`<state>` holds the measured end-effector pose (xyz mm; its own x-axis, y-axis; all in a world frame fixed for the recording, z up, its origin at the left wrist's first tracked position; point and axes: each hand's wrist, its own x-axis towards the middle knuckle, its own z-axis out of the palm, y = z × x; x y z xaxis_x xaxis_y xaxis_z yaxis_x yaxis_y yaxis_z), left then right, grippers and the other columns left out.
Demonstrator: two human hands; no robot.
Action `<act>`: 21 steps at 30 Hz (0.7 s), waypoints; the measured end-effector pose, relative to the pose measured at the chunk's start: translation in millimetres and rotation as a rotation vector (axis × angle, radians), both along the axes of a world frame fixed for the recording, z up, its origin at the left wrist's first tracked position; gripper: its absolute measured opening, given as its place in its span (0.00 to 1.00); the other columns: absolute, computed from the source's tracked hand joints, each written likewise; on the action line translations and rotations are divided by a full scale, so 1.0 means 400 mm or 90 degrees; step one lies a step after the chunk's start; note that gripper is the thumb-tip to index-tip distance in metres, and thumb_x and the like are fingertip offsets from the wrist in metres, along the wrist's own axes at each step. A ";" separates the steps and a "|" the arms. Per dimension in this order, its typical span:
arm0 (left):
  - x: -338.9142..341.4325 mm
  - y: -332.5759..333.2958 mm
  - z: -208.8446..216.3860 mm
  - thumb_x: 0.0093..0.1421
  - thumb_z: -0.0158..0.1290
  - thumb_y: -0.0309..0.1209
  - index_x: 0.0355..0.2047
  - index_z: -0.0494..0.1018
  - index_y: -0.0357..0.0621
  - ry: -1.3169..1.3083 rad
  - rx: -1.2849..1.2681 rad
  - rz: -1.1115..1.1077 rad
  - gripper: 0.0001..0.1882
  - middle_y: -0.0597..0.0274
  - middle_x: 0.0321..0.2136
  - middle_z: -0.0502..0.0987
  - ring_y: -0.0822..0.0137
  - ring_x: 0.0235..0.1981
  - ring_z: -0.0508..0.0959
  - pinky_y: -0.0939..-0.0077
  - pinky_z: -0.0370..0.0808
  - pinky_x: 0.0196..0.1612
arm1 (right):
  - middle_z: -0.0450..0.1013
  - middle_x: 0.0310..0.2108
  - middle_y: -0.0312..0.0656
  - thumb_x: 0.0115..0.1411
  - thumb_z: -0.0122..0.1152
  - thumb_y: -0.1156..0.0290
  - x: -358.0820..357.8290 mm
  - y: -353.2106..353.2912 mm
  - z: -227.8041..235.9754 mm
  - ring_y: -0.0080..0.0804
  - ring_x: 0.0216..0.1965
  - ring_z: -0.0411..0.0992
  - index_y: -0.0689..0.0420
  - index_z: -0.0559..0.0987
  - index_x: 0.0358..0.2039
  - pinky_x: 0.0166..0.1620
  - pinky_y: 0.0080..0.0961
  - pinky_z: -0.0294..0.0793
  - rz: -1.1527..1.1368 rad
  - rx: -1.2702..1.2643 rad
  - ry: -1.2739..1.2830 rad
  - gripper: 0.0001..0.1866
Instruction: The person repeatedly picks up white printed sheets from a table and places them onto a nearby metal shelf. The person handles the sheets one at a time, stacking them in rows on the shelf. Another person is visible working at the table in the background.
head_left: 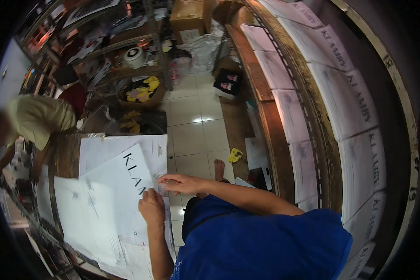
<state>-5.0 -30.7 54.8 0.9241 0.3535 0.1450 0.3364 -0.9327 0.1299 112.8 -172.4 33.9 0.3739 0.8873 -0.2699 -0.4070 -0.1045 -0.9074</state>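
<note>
Sheet [119, 179] lies under left hand [152, 206] (curled, grip unclear), beside half-open, empty right hand [178, 184].

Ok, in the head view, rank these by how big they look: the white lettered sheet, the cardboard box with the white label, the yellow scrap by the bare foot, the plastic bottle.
1. White lettered sheet
2. Cardboard box
Yellow scrap and plastic bottle: smallest, too alike to rank.

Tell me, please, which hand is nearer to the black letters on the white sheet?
Left. The left hand is at the lower end of the black letters; the right hand is farther right, past the edge of the white sheet.
</note>
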 end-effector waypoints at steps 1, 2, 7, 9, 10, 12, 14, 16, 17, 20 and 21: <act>0.021 -0.030 0.003 0.53 0.52 0.27 0.22 0.67 0.43 -0.006 -0.034 -0.023 0.06 0.54 0.22 0.73 0.50 0.20 0.74 0.58 0.70 0.25 | 0.70 0.44 0.38 0.66 0.50 0.62 0.003 0.000 -0.001 0.25 0.42 0.71 0.56 0.70 0.53 0.43 0.24 0.74 0.003 0.000 0.000 0.18; 0.033 -0.049 -0.007 0.53 0.53 0.27 0.25 0.70 0.43 -0.024 -0.076 -0.056 0.04 0.54 0.23 0.73 0.50 0.20 0.73 0.58 0.70 0.25 | 0.71 0.42 0.38 0.65 0.51 0.64 0.007 -0.007 -0.013 0.24 0.41 0.71 0.57 0.71 0.50 0.43 0.23 0.73 -0.031 -0.018 -0.029 0.16; 0.110 -0.163 0.007 0.55 0.54 0.28 0.33 0.75 0.42 -0.058 -0.199 -0.197 0.06 0.54 0.24 0.74 0.53 0.23 0.73 0.61 0.70 0.28 | 0.75 0.30 0.36 0.60 0.55 0.69 0.048 -0.117 -0.078 0.22 0.32 0.70 0.62 0.77 0.37 0.38 0.20 0.72 -0.282 -0.041 -0.274 0.10; 0.131 -0.197 0.020 0.53 0.56 0.24 0.36 0.74 0.39 -0.070 -0.264 -0.261 0.10 0.53 0.26 0.75 0.54 0.25 0.75 0.62 0.71 0.29 | 0.75 0.31 0.37 0.58 0.55 0.73 0.073 -0.188 -0.016 0.21 0.32 0.70 0.61 0.77 0.37 0.38 0.20 0.72 -0.289 -0.113 -0.271 0.09; 0.136 -0.215 0.037 0.52 0.56 0.24 0.37 0.74 0.38 -0.094 -0.286 -0.293 0.11 0.54 0.27 0.75 0.55 0.25 0.74 0.63 0.70 0.28 | 0.75 0.31 0.37 0.57 0.55 0.74 0.088 -0.225 0.007 0.21 0.33 0.71 0.61 0.77 0.36 0.38 0.20 0.71 -0.289 -0.148 -0.270 0.08; 0.170 -0.241 0.068 0.52 0.58 0.25 0.38 0.74 0.37 -0.138 -0.331 -0.376 0.12 0.55 0.28 0.76 0.58 0.24 0.73 0.65 0.69 0.27 | 0.75 0.31 0.37 0.55 0.55 0.77 0.131 -0.312 -0.019 0.21 0.33 0.71 0.61 0.78 0.36 0.39 0.20 0.72 -0.359 -0.176 -0.281 0.08; 0.180 -0.225 0.089 0.51 0.58 0.23 0.40 0.74 0.37 -0.174 -0.355 -0.348 0.14 0.56 0.30 0.76 0.59 0.25 0.72 0.66 0.68 0.28 | 0.74 0.31 0.37 0.54 0.56 0.77 0.197 -0.468 -0.039 0.21 0.35 0.71 0.61 0.78 0.35 0.40 0.20 0.71 -0.459 -0.215 -0.284 0.07; 0.162 -0.182 0.063 0.52 0.57 0.22 0.41 0.73 0.35 -0.200 -0.355 -0.249 0.14 0.54 0.31 0.76 0.59 0.27 0.72 0.66 0.69 0.31 | 0.73 0.33 0.35 0.52 0.53 0.80 0.263 -0.623 -0.006 0.21 0.38 0.70 0.60 0.78 0.33 0.43 0.19 0.70 -0.567 -0.253 -0.350 0.08; 0.141 -0.147 0.042 0.52 0.56 0.21 0.41 0.73 0.35 -0.202 -0.346 -0.172 0.14 0.53 0.32 0.75 0.59 0.28 0.73 0.66 0.69 0.34 | 0.71 0.32 0.30 0.52 0.50 0.82 0.293 -0.712 -0.030 0.16 0.34 0.67 0.58 0.77 0.35 0.38 0.14 0.68 -0.627 -0.310 -0.340 0.11; 0.100 -0.028 -0.008 0.57 0.52 0.24 0.42 0.71 0.31 -0.144 -0.282 0.021 0.13 0.49 0.35 0.74 0.57 0.34 0.72 0.67 0.69 0.40 | 0.72 0.39 0.36 0.53 0.51 0.78 0.364 -1.003 -0.089 0.23 0.43 0.69 0.57 0.76 0.42 0.50 0.21 0.67 -0.756 -0.575 -0.293 0.15; 0.093 0.003 -0.008 0.59 0.50 0.26 0.43 0.70 0.30 -0.092 -0.262 0.091 0.13 0.49 0.37 0.73 0.58 0.37 0.72 0.67 0.69 0.43 | 0.73 0.38 0.36 0.54 0.51 0.76 0.380 -1.104 -0.130 0.25 0.42 0.69 0.57 0.76 0.41 0.49 0.22 0.67 -0.796 -0.646 -0.286 0.14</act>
<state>32.2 -29.4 51.4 0.8423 0.5316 0.0896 0.4094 -0.7389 0.5351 265.0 -613.8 -17.9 0.8710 -0.4526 -0.1912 -0.4312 -0.5174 -0.7392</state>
